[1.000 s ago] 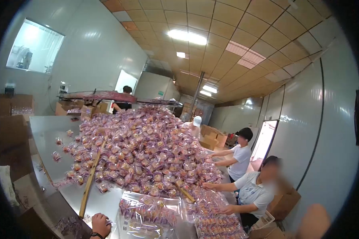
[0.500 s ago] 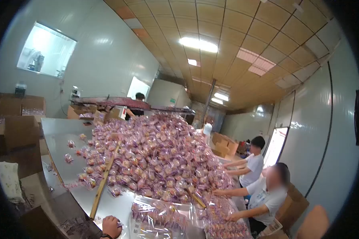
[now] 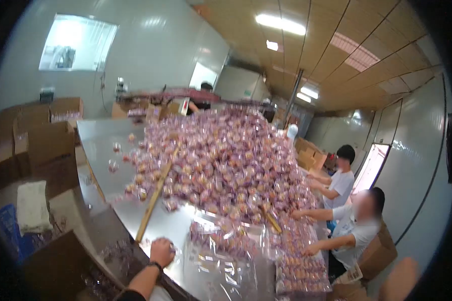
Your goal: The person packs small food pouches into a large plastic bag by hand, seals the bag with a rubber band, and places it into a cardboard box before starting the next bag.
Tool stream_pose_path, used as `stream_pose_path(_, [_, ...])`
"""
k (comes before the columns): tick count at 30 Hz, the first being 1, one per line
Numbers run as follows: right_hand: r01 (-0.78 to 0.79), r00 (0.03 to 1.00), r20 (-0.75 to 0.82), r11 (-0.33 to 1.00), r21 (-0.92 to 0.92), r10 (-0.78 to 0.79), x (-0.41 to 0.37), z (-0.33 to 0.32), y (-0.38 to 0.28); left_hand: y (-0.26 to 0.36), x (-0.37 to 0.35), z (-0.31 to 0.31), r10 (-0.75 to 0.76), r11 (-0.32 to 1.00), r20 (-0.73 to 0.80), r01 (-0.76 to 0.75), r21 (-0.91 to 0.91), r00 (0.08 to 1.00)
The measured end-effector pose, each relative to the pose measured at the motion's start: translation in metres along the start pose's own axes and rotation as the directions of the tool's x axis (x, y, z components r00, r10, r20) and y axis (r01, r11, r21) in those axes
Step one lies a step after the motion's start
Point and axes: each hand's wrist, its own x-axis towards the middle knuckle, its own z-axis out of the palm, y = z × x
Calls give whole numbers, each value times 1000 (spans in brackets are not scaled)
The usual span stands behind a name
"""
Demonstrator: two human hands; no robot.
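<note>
A long steel table (image 3: 98,138) runs from the lower middle of the frame up to the centre. It carries a high heap of wrapped snacks (image 3: 226,155), piled in the middle so that people on either side can reach in. Cardboard boxes (image 3: 40,135) are stacked on the left, near the table. On the right, two co-workers (image 3: 359,226) lean over the table's edge with their hands in the foot of the heap.

A clear plastic bag (image 3: 221,256) lies slack at the lower centre, partly filled, its mouth apparently turned up toward the heap. Beside it, lower right, a fuller bag (image 3: 301,268) lies flat. A wooden stick (image 3: 155,198) slants along the left flank of the heap, probably as a rake or a stop.

The left hand (image 3: 161,252) rests on the table at the lower centre, just left of the clear bag. Its fingers are curled into a fist, and whether they grip a packet cannot be told. The right hand is out of frame.
</note>
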Motion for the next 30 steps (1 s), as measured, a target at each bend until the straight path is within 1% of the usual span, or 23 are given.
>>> stream_pose_path(2, [-9,1000,-4,1000,11,9,0,-3,0,13,-1,-22,77,997,-88,-79,-13,993])
stream_pose_path(6, [-11,1000,-3,1000,15,11,0,-3,-2,17,0,-25,39,999,-50,-40,-15,998])
stream_pose_path(7, [-14,1000,-17,1000,21,14,-7,-9,-4,17,0,-26,44,999,-59,-44,-5,997])
stream_pose_path(10, [-10,1000,-15,1000,9,10,-3,-2,-1,17,-1,-25,58,998,-71,-57,10,996])
stream_pose_path(11, [-8,1000,-14,1000,-4,8,-1,-2,0,17,0,-22,48,999,-91,-49,-8,995])
stream_pose_path(15, [-9,1000,-15,1000,1,9,1,0,1,21,-1,-29,31,1000,-58,-31,-1,998])
stream_pose_path(30, [-10,1000,-16,1000,-1,10,0,4,-2,12,-2,-18,47,999,-92,-48,-7,995])
